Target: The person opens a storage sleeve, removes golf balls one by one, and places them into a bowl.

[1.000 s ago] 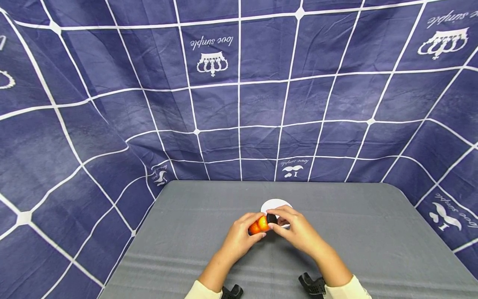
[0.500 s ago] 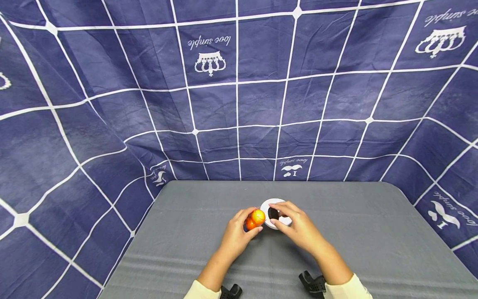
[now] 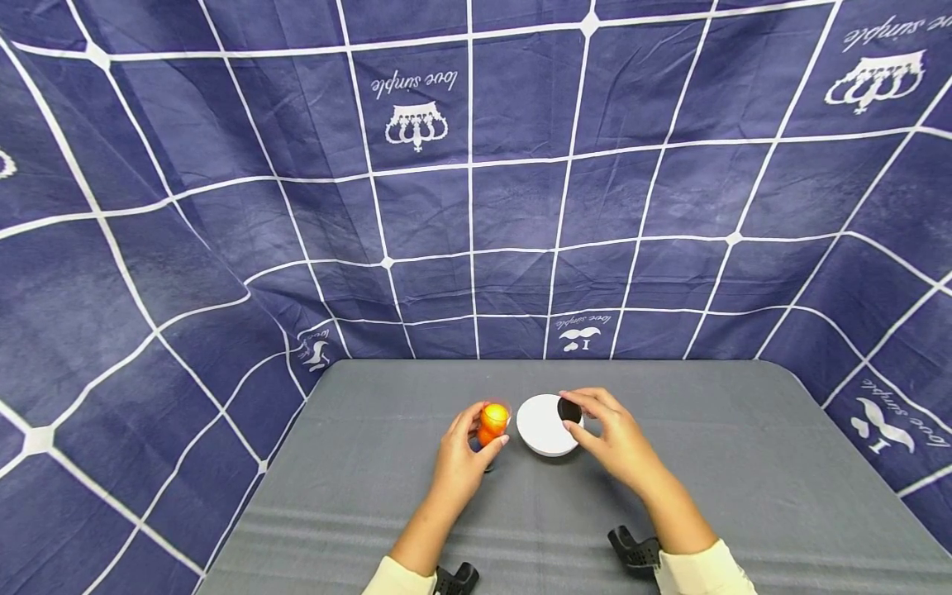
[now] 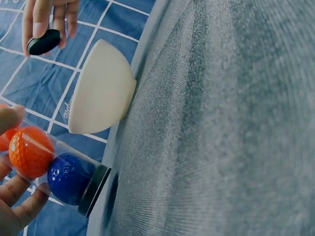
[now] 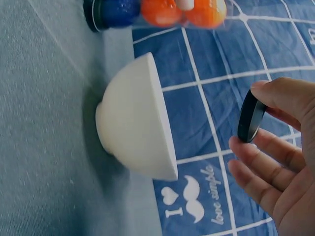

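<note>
Tube (image 4: 58, 146), one, holding three balls (image 5: 160, 12); one detached lid (image 5: 250, 117); one bowl (image 5: 133, 118).

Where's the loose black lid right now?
In the head view, the black lid is pinched in the right hand, overlapping the right rim of the white bowl; both wrist views show it held clear of the bowl.
</note>
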Demonstrator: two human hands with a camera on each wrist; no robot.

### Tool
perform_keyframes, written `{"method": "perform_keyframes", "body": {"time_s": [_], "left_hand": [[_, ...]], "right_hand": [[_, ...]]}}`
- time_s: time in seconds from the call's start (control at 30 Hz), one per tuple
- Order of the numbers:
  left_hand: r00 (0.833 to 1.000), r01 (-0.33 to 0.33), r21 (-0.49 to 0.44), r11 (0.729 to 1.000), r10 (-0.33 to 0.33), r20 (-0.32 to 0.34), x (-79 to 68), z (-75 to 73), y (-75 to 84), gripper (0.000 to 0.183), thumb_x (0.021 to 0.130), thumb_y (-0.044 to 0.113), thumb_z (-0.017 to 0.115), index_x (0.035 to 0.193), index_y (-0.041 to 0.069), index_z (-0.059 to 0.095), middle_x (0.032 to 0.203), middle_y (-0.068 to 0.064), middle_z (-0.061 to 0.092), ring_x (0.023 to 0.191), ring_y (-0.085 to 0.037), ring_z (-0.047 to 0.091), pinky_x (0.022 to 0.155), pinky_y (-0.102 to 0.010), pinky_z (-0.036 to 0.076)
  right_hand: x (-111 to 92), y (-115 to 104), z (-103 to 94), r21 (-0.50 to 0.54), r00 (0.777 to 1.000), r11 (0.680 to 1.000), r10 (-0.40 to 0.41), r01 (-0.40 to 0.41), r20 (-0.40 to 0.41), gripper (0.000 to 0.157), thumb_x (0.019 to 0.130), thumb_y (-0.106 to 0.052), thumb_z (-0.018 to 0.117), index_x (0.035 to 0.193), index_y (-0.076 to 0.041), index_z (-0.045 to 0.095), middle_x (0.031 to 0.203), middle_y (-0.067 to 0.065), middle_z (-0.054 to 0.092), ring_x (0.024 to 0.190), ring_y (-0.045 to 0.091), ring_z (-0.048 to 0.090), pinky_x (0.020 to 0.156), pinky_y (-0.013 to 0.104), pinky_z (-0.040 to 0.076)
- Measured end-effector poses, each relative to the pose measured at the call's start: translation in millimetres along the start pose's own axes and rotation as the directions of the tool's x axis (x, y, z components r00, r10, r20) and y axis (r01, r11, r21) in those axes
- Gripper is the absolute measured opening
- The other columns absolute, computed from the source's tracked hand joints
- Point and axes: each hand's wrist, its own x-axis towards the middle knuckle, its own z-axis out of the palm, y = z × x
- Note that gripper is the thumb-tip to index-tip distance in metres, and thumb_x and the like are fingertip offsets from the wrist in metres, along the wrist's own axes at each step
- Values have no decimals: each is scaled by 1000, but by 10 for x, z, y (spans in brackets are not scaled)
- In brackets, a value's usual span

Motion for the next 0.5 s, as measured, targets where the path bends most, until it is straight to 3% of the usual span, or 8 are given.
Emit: {"method": "perform_keyframes", "body": {"time_s": [0.23,0.5], "left_hand": [[997,67,-34,997,-68,-32,2,0,-15,60,78,15,87,131,5,60,117,-12,68,102,-26,70,90,-40,58],[992,102,-72,992,-106,-65,-2,18,-55,60,78,12,87,131,4,59,118,-15,67,106,-28,70,93,-43,57]], "right_hand": [[-18,116,-79,-40,998,997,67,-67,-6,44,83,-6,81,125,-13,71,118,5,67,103,21,67,86,43,59],[-49,267,-118,-64,991,989,134,-135,-10,43,84,-4,79,126,-7,70,116,12,67,96,27,68,87,47,58]]}}
